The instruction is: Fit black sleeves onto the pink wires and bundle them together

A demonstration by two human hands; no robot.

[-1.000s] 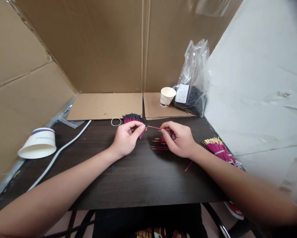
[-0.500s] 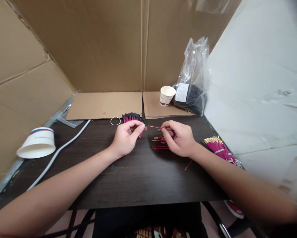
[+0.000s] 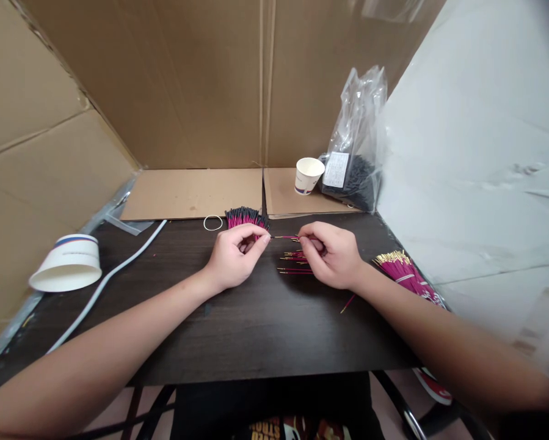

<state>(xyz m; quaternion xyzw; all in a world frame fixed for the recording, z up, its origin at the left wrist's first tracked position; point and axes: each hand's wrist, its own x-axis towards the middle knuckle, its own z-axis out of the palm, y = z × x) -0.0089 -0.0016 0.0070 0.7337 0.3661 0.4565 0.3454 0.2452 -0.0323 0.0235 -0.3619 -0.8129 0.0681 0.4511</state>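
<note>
A thin magenta wire (image 3: 290, 237) with a gold terminal at its left end is pinched between the thumb and fingers of my right hand (image 3: 329, 253). My left hand (image 3: 237, 253) is closed on a small black sleeve (image 3: 271, 237), mostly hidden by the fingertips. The sleeve and the terminal meet end to end; how far one is inside the other cannot be seen. Beneath and beside my right hand lie several loose magenta wires (image 3: 295, 270) with gold ends. Behind my left hand is a pile of magenta wires with black ends (image 3: 247, 217).
A bundle of gold-tipped magenta wires (image 3: 397, 269) lies at right, with a single wire (image 3: 347, 304) nearer. Behind stand a paper cup (image 3: 309, 177) and a clear bag of black pieces (image 3: 359, 177). At left are a tipped cup (image 3: 68, 263), a pale cable (image 3: 118, 272) and a rubber band (image 3: 212, 223).
The wire's gold end has come level with the black sleeve and now meets it. My left thumb and fingertips have shifted slightly; my right hand has barely moved.
</note>
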